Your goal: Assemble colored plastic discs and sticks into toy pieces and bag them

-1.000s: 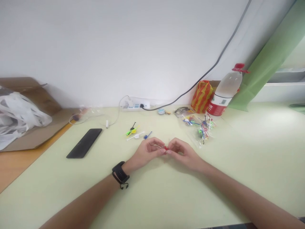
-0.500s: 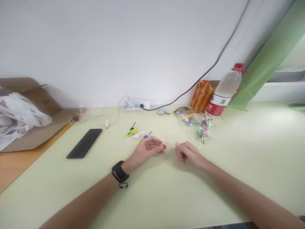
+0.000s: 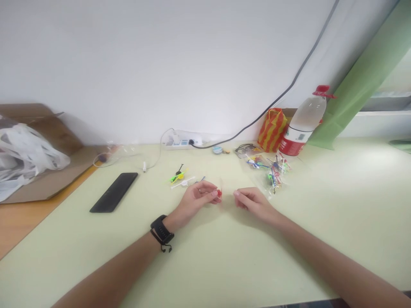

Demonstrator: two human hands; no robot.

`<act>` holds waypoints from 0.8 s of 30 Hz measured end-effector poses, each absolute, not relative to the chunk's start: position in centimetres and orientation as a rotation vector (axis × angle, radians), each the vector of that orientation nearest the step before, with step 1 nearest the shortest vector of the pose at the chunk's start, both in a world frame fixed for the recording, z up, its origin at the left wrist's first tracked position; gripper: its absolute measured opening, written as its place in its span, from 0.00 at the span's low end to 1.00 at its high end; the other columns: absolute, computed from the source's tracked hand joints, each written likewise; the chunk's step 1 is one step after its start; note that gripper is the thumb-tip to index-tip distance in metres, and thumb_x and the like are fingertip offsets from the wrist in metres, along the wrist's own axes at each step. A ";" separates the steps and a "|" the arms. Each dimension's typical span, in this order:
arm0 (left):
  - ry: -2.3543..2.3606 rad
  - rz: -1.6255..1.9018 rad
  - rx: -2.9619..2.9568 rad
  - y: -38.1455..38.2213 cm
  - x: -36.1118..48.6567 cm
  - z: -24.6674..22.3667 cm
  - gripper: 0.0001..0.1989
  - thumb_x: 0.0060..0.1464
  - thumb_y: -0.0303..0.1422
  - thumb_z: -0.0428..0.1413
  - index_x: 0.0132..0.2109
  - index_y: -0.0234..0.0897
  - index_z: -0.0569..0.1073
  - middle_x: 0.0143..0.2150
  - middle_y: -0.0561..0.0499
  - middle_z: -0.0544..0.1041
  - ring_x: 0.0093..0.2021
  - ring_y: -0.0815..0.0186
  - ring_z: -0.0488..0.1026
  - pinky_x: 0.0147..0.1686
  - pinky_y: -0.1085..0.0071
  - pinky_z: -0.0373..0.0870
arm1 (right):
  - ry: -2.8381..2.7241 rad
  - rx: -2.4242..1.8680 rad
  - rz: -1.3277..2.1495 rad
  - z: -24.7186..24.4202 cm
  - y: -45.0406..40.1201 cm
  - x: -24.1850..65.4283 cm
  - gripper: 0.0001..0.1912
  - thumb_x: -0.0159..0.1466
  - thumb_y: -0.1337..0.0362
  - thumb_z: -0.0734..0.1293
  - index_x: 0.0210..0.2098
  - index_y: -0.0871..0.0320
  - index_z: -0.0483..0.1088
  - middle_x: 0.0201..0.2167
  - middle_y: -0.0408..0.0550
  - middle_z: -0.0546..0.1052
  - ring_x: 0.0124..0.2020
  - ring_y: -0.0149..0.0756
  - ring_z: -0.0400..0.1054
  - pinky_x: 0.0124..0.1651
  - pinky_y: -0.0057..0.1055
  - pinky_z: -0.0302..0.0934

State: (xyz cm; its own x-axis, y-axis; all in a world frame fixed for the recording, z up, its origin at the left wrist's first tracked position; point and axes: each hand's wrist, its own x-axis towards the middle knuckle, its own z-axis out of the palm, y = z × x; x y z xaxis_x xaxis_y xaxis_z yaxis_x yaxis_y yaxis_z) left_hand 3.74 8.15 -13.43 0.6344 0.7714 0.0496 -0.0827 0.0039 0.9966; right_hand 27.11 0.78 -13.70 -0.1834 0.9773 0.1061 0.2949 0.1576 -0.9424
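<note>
My left hand (image 3: 199,197) pinches a small red plastic piece (image 3: 219,193) between thumb and fingertips. A faint, pinkish upright streak, blurred as if by motion, shows at its right side. A short gap to the right, my right hand (image 3: 253,202) has thumb and forefinger pressed together with the other fingers curled. What it holds, if anything, is too small to make out. Just beyond my left hand lie a white stick-like plastic piece (image 3: 184,183) and a group of yellow, green and black pieces (image 3: 178,175). A blue piece (image 3: 203,179) is partly hidden behind the fingers.
Clear bags of colourful plastic pieces (image 3: 274,174) lie at the right, before a large bottle (image 3: 302,122) and a red-yellow striped bag (image 3: 272,129). A black phone (image 3: 114,192) is at left. A power strip (image 3: 183,141) sits by the wall; a cardboard box (image 3: 61,132) stands far left.
My right hand has shifted slightly up and left, its fingers curling closer. The red piece has turned slightly and moved a little up and left, and the streak beside it has grown broader.
</note>
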 end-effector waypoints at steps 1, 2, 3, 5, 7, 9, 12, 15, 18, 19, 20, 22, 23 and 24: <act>0.629 0.739 1.410 8.2 3.7 -13.5 0.16 0.59 0.41 0.66 0.48 0.36 0.76 0.45 0.43 0.83 0.41 0.59 0.82 0.46 0.63 0.77 | -1.615 -1.264 1.056 -13.8 0.9 27.2 0.30 0.71 0.40 0.60 0.25 0.57 0.68 0.21 0.42 0.66 0.25 0.32 0.59 0.30 0.30 0.54; 0.635 0.736 1.406 8.2 3.7 -13.5 0.17 0.59 0.42 0.66 0.49 0.36 0.76 0.45 0.43 0.83 0.42 0.59 0.82 0.46 0.62 0.77 | -1.604 -1.281 1.053 -14.0 0.9 27.2 0.30 0.71 0.40 0.60 0.26 0.57 0.69 0.21 0.42 0.66 0.25 0.32 0.59 0.30 0.30 0.54; 0.644 0.735 1.406 8.2 3.7 -13.5 0.18 0.59 0.42 0.66 0.50 0.37 0.76 0.45 0.43 0.84 0.42 0.59 0.82 0.47 0.62 0.77 | -1.596 -1.296 1.056 -14.1 1.0 27.3 0.29 0.71 0.40 0.60 0.27 0.57 0.70 0.22 0.41 0.66 0.25 0.32 0.60 0.30 0.30 0.55; 0.663 0.741 1.411 8.2 3.8 -13.6 0.18 0.58 0.42 0.66 0.50 0.37 0.77 0.46 0.42 0.84 0.42 0.59 0.82 0.47 0.62 0.76 | -1.588 -1.317 1.076 -14.2 1.1 27.3 0.29 0.72 0.41 0.59 0.28 0.57 0.71 0.22 0.41 0.66 0.25 0.32 0.59 0.30 0.29 0.54; 0.674 0.746 1.403 8.2 3.8 -13.6 0.17 0.57 0.42 0.67 0.48 0.36 0.78 0.47 0.42 0.84 0.43 0.59 0.82 0.48 0.62 0.76 | -1.584 -1.327 1.090 -14.3 1.1 27.3 0.29 0.72 0.42 0.59 0.28 0.57 0.71 0.22 0.41 0.66 0.25 0.32 0.59 0.30 0.29 0.54; 0.673 0.746 1.375 8.3 3.9 -13.6 0.17 0.57 0.42 0.67 0.46 0.35 0.78 0.48 0.42 0.83 0.45 0.59 0.82 0.50 0.61 0.76 | -1.584 -1.333 1.090 -14.2 1.1 27.2 0.29 0.73 0.42 0.59 0.28 0.58 0.71 0.22 0.41 0.65 0.25 0.32 0.60 0.31 0.29 0.54; 0.688 0.763 1.320 8.3 3.9 -13.6 0.16 0.55 0.41 0.68 0.43 0.35 0.76 0.48 0.42 0.83 0.45 0.59 0.82 0.52 0.60 0.76 | -1.579 -1.341 1.092 -14.2 1.1 27.3 0.28 0.73 0.42 0.59 0.29 0.58 0.72 0.22 0.41 0.66 0.25 0.32 0.60 0.31 0.30 0.54; 0.696 0.791 1.293 8.4 3.9 -13.7 0.16 0.53 0.40 0.70 0.41 0.35 0.75 0.47 0.43 0.82 0.47 0.57 0.82 0.55 0.58 0.75 | -1.576 -1.344 1.097 -14.2 1.1 27.3 0.28 0.73 0.42 0.59 0.29 0.57 0.72 0.22 0.41 0.66 0.25 0.32 0.60 0.31 0.30 0.54; 0.718 0.820 1.317 8.4 3.9 -13.9 0.16 0.52 0.39 0.70 0.40 0.35 0.75 0.48 0.44 0.83 0.49 0.57 0.81 0.56 0.57 0.74 | -1.567 -1.343 1.098 -14.2 1.1 27.3 0.28 0.72 0.42 0.59 0.28 0.57 0.72 0.22 0.41 0.66 0.25 0.32 0.60 0.31 0.30 0.54; 0.730 0.832 1.331 8.5 3.9 -14.0 0.16 0.52 0.39 0.70 0.40 0.35 0.75 0.48 0.44 0.83 0.50 0.57 0.81 0.56 0.57 0.74 | -1.563 -1.343 1.101 -14.2 1.1 27.2 0.28 0.72 0.42 0.59 0.28 0.57 0.72 0.22 0.41 0.66 0.25 0.32 0.60 0.31 0.30 0.54; 0.740 0.844 1.343 8.5 3.9 -14.0 0.16 0.52 0.39 0.70 0.40 0.35 0.75 0.48 0.43 0.83 0.50 0.57 0.81 0.56 0.57 0.74 | -1.560 -1.345 1.103 -14.2 1.1 27.2 0.28 0.72 0.42 0.59 0.28 0.57 0.72 0.22 0.41 0.66 0.25 0.32 0.60 0.31 0.30 0.54; 0.753 0.867 1.365 8.6 3.9 -14.0 0.16 0.52 0.39 0.71 0.40 0.35 0.76 0.48 0.43 0.83 0.51 0.56 0.81 0.55 0.58 0.74 | -1.559 -1.345 1.099 -14.2 1.1 27.2 0.28 0.72 0.42 0.59 0.28 0.58 0.72 0.22 0.41 0.66 0.25 0.32 0.60 0.31 0.30 0.54; 0.757 0.876 1.373 8.6 3.9 -14.0 0.16 0.52 0.39 0.70 0.40 0.35 0.76 0.48 0.43 0.84 0.51 0.56 0.81 0.55 0.58 0.75 | -1.560 -1.348 1.091 -14.2 1.1 27.2 0.28 0.72 0.43 0.59 0.28 0.58 0.72 0.22 0.41 0.66 0.25 0.32 0.60 0.31 0.30 0.54; 0.762 0.882 1.380 8.6 3.8 -13.9 0.15 0.52 0.39 0.70 0.41 0.35 0.76 0.47 0.42 0.84 0.50 0.56 0.81 0.54 0.58 0.75 | -1.561 -1.352 1.082 -14.1 1.1 27.2 0.28 0.72 0.43 0.59 0.28 0.58 0.72 0.22 0.41 0.66 0.25 0.32 0.60 0.31 0.30 0.54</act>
